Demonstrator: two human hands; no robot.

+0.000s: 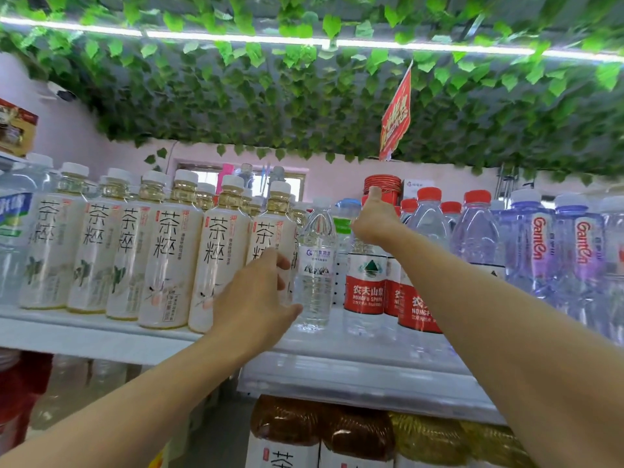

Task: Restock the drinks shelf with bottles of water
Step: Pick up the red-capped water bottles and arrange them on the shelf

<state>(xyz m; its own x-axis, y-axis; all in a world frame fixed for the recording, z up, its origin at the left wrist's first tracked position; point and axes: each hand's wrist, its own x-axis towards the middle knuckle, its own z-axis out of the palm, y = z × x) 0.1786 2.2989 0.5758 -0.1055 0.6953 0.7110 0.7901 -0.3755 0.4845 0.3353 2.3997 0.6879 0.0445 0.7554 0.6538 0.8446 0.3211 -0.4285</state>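
A clear water bottle [315,275] with a white cap and a pale label stands on the white shelf [101,332], between the tea bottles and the red-labelled water. My left hand [256,298] grips its left side, fingers at the label and thumb low near the base. My right hand [371,221] reaches further back and holds the top of a red-labelled water bottle [364,292]. Its thumb points up and the bottle's cap is hidden under the hand. More red-capped water bottles [429,224] stand just to the right.
A row of white tea bottles [169,258] fills the shelf to the left. Purple-labelled water bottles [540,251] stand at the right. Brown and yellow drinks [358,434] sit on the shelf below. Leaf garlands and a red sign [395,113] hang overhead.
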